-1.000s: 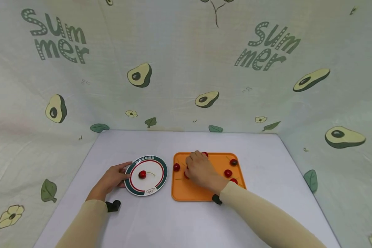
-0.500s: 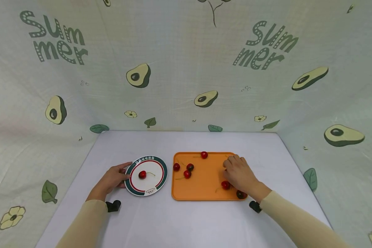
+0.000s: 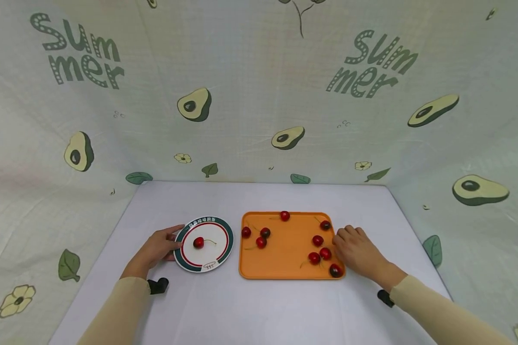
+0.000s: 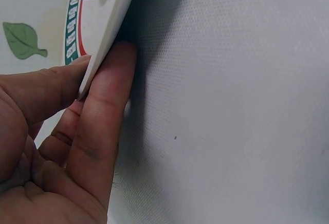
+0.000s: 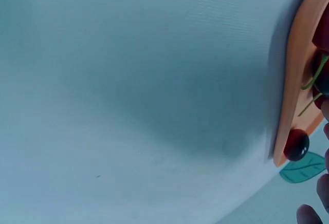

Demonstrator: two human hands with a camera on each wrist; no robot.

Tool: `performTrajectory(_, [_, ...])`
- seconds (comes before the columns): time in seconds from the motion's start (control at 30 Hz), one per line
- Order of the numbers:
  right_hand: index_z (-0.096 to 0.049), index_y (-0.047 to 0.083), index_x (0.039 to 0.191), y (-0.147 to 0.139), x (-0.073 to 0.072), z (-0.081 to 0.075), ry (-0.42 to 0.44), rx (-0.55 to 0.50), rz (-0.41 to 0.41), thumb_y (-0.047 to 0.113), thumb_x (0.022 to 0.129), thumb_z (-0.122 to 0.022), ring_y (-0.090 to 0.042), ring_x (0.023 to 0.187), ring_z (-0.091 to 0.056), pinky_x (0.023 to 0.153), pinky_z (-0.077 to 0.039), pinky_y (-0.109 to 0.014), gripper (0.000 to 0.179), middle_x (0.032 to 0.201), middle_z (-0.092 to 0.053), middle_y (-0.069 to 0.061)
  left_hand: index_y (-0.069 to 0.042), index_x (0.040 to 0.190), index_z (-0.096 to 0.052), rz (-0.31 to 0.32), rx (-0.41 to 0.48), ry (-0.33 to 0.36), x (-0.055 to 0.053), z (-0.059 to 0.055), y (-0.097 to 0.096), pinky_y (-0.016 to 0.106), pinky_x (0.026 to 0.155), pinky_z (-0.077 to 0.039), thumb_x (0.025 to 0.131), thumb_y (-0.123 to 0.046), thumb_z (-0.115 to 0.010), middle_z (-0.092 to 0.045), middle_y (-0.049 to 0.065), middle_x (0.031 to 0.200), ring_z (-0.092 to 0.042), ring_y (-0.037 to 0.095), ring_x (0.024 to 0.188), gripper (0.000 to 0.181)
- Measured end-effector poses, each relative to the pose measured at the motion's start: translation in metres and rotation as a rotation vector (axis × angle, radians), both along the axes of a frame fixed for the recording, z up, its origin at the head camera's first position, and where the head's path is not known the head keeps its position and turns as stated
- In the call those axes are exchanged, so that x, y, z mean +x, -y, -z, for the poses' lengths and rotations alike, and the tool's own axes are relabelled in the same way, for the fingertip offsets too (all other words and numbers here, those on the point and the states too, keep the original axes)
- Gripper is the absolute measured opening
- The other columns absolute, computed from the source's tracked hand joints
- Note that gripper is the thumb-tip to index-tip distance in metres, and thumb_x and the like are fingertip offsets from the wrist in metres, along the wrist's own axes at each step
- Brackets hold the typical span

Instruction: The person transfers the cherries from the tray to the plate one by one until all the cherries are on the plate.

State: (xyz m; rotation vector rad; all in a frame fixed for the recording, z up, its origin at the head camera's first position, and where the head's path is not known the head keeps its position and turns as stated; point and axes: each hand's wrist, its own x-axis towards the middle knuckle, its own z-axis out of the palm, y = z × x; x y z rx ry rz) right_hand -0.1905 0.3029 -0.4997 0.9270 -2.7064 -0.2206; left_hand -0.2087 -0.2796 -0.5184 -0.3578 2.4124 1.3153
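A round plate [image 3: 227,241] with a green and red rim lies on the left of the table. My left hand [image 3: 157,247] pinches its left edge, the thumb [image 4: 61,82] on top and a finger [image 4: 105,100] underneath. One red cherry [image 3: 198,243] with a stem rests on the plate. Just past the right edge of an orange tray [image 3: 280,273], my right hand [image 3: 358,251] has its fingers loosely bent, with nothing seen in them. Several cherries lie in the tray, among them a dark one [image 3: 335,270] at its near right corner and a red one [image 3: 284,215] at its far edge.
Both plate and tray stand on a white table [image 3: 224,311]. Behind it and along both sides hangs a cloth [image 3: 241,72] printed with avocados, leaves and lettering. A strip of white tabletop separates the plate from the tray.
My right hand has swept from the tray's left part, across its right part, to just beyond its right edge, uncovering the cherries beneath. My left hand and the plate have stayed put.
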Motion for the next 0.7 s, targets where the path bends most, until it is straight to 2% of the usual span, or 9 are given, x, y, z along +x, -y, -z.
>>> performTrajectory(0.33, [-0.065, 0.008, 0.095, 0.000, -0.010, 0.010, -0.021, 0.028, -0.067, 0.021, 0.087, -0.086, -0.027, 0.090, -0.051, 0.079, -0.048, -0.041, 0.026, 0.095, -0.062, -0.007, -0.014, 0.162, -0.043, -0.001, -0.003, -0.016, 0.003, -0.002, -0.001, 0.029, 0.067, -0.059, 0.101, -0.005, -0.068, -0.051, 0.022, 0.125, -0.059, 0.022, 0.088, 0.067])
performTrajectory(0.53, [-0.063, 0.009, 0.092, -0.001, -0.016, 0.016, -0.021, 0.068, -0.089, 0.023, 0.089, -0.085, -0.025, 0.087, -0.049, 0.076, -0.046, -0.038, 0.026, 0.090, -0.058, -0.005, -0.016, 0.162, -0.044, -0.011, -0.004, -0.008, 0.001, 0.000, -0.001, 0.029, 0.068, -0.060, 0.100, -0.006, -0.068, -0.050, 0.022, 0.126, -0.060, 0.023, 0.089, 0.067])
performTrajectory(0.7, [-0.063, 0.009, 0.091, -0.001, -0.019, 0.017, -0.041, 0.058, -0.129, 0.022, 0.087, -0.086, -0.024, 0.085, -0.048, 0.073, -0.043, -0.036, 0.027, 0.088, -0.055, -0.003, -0.017, 0.162, -0.044, -0.020, -0.006, 0.000, 0.000, 0.002, -0.001, 0.029, 0.069, -0.059, 0.100, -0.005, -0.068, -0.051, 0.022, 0.128, -0.060, 0.024, 0.092, 0.067])
